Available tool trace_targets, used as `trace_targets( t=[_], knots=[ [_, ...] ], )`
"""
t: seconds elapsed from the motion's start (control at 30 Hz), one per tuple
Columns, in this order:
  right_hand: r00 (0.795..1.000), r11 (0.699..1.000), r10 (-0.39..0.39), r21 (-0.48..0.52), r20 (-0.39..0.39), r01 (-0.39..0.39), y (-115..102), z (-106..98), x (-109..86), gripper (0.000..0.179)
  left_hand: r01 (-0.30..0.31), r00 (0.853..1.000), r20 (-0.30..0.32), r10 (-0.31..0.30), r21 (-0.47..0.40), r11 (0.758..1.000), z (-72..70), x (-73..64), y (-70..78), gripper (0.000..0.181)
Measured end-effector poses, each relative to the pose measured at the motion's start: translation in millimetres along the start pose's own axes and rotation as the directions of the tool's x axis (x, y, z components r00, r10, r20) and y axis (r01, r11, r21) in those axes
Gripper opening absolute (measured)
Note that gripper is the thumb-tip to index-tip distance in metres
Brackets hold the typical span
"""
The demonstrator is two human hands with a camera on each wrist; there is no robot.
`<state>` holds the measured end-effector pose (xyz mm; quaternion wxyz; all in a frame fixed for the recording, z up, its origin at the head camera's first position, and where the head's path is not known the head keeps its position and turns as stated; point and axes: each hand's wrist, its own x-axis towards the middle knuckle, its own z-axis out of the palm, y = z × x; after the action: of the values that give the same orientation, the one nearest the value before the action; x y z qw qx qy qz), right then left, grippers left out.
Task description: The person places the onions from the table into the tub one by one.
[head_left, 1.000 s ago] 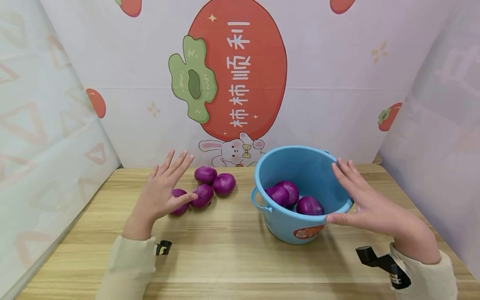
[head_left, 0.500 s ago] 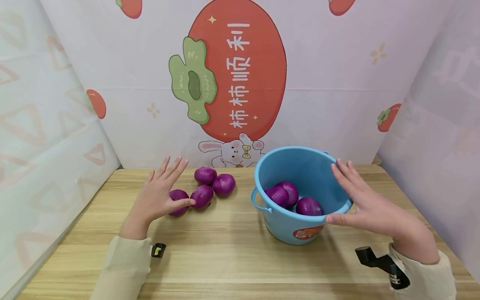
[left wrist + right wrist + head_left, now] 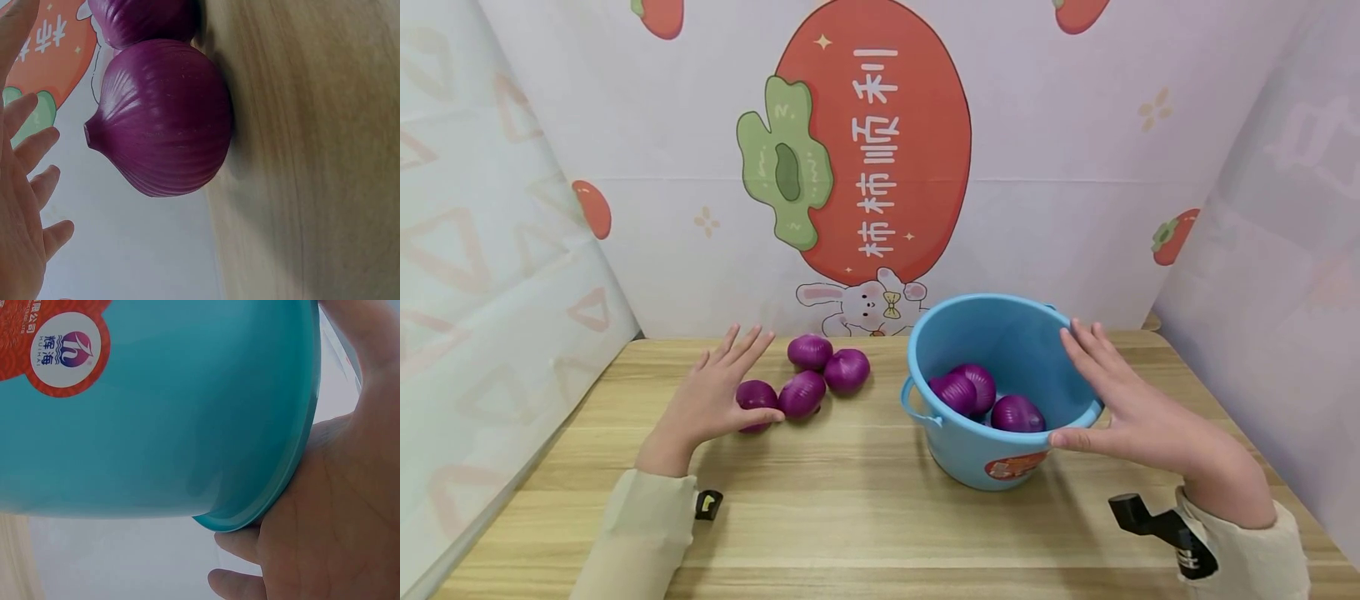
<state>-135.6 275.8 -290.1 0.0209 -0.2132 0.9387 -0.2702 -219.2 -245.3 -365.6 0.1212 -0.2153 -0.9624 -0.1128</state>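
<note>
In the head view my left hand (image 3: 707,400) is spread beside the leftmost purple onion (image 3: 755,398), its thumb overlapping the onion's lower edge. The left wrist view has this onion (image 3: 165,119) large, its stem end toward the fingers, with a gap between them. Right behind it lies another onion (image 3: 147,19). My right hand (image 3: 1138,417) rests against the right side of the light blue bucket (image 3: 955,450), thumb at the front rim and fingers extended along the side. Seen from the right wrist, the palm (image 3: 312,525) lies along the bucket's rim. Two overlapping onions (image 3: 973,387) and a third onion (image 3: 1018,413) sit inside.
Further onions (image 3: 847,371) lie grouped with the leftmost one on the wooden table (image 3: 820,525), left of the bucket. The bucket's handle (image 3: 919,408) hangs down at its left. A printed cloth backdrop (image 3: 1037,167) closes off the back, with pale cloth sides.
My left hand has moved slightly left and down, lowering beside the leftmost onion and uncovering more of it. The right hand and the bucket stay essentially where they were.
</note>
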Motion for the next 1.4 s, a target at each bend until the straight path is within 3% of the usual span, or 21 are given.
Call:
trace_targets(
  t=[0.53, 0.9, 1.17, 1.4],
  knots=[
    [1.000, 1.000, -0.001, 0.006, -0.005, 0.001, -1.2, 0.9, 0.2, 0.116, 0.011, 0.999, 0.053, -0.010, -0.022, 1.000, 10.8, -1.3, -13.5, 0.106],
    [1.000, 1.000, 0.005, 0.006, 0.003, -0.005, -1.5, 0.5, -0.2, 0.117, 0.024, 0.995, 0.096, -0.019, -0.049, 0.999, 14.2, -0.8, -14.7, 0.100],
    [1.000, 1.000, 0.006, 0.005, 0.000, -0.006, -2.1, 0.7, 0.7, 0.118, 0.040, 0.990, 0.135, -0.026, -0.099, 0.994, 19.9, -0.6, -20.6, 0.097],
    [1.000, 1.000, -0.001, 0.016, 0.000, 0.001, -2.6, 0.7, 0.7, 0.117, 0.024, 0.987, 0.159, 0.002, -0.162, 0.987, 21.8, -0.9, -23.0, 0.094]
  ],
)
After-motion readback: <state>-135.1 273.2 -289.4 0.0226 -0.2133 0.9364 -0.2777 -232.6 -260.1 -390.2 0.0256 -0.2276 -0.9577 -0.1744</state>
